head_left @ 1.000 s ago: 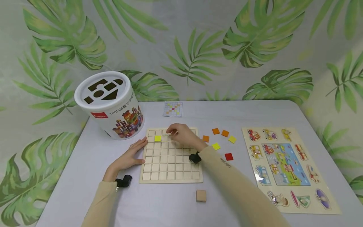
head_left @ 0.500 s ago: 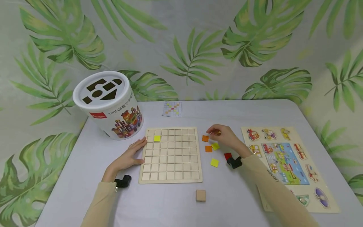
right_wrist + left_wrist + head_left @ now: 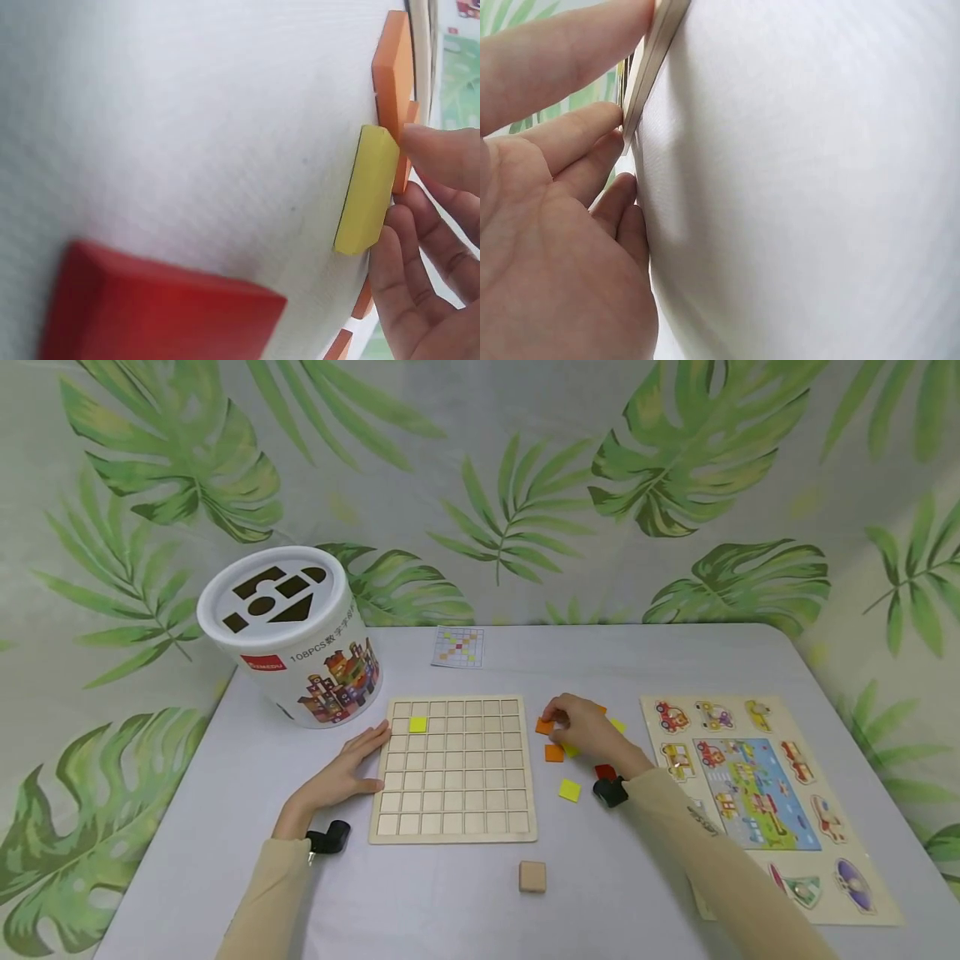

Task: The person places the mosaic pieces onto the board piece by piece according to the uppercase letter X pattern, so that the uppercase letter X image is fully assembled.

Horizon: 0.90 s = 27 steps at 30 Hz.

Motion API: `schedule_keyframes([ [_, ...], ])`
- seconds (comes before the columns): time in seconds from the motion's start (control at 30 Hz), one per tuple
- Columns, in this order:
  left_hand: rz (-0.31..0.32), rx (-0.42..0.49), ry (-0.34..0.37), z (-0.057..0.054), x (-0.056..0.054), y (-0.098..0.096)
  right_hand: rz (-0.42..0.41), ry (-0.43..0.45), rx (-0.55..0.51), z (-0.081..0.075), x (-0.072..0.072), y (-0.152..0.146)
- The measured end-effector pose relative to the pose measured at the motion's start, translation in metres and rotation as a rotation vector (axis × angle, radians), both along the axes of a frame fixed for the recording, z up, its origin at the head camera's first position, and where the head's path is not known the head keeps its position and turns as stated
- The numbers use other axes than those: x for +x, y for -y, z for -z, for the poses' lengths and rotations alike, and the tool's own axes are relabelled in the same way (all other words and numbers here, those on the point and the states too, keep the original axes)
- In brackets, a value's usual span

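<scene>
My right hand [image 3: 588, 729] pinched an orange tile [image 3: 543, 726] on the bench [image 3: 420, 910], just off the grid board [image 3: 453, 781] at its two o'clock. My left hand [image 3: 337, 781] lay at nine o'clock, fingers extended and thumb spread apart, touching the board's edge. A yellow tile [image 3: 417, 724] sat in the board's second row from the far side. A second orange tile [image 3: 554, 753], a loose yellow tile [image 3: 569, 790] and a red tile [image 3: 604, 773] lay toward three.

The bench was smooth and whitish, its far right corner rounded. Round the board, a wooden cube [image 3: 532, 877] rested at five o'clock, a patterned card [image 3: 457, 647] at twelve, a white bucket [image 3: 300, 652] at ten, and a picture puzzle [image 3: 795, 860] well out at three. Beyond stood a pale backdrop [image 3: 510, 393] printed with green leaves, covering the room from ten round to two.
</scene>
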<state>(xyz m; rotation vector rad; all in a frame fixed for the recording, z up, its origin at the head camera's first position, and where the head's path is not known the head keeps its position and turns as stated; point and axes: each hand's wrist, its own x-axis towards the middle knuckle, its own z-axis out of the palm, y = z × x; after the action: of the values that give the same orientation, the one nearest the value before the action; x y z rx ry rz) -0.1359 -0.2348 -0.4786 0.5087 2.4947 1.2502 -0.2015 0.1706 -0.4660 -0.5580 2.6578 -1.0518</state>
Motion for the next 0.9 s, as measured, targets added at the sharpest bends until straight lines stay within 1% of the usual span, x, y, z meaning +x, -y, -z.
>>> schedule_keyframes([
  [0.13, 0.005, -0.004, 0.0, 0.0, 0.0, 0.0, 0.004, 0.002, 0.025, -0.001, -0.002, 0.002],
  [0.3, 0.006, -0.006, -0.001, 0.0, -0.001, -0.001, 0.007, 0.005, -0.004, -0.004, -0.003, 0.006],
  [0.43, 0.005, -0.014, 0.0, 0.0, -0.001, 0.0, -0.036, -0.024, -0.055, -0.009, -0.006, 0.018],
  [0.53, 0.004, -0.017, 0.002, 0.001, -0.001, 0.0, -0.082, -0.047, -0.069, -0.011, -0.009, 0.032],
  [0.8, 0.001, -0.005, 0.001, 0.002, -0.001, 0.001, -0.169, -0.079, -0.043, -0.01, -0.016, 0.067],
  [0.9, -0.002, -0.005, 0.004, 0.003, 0.0, 0.001, -0.193, -0.101, -0.004, -0.009, -0.018, 0.075],
])
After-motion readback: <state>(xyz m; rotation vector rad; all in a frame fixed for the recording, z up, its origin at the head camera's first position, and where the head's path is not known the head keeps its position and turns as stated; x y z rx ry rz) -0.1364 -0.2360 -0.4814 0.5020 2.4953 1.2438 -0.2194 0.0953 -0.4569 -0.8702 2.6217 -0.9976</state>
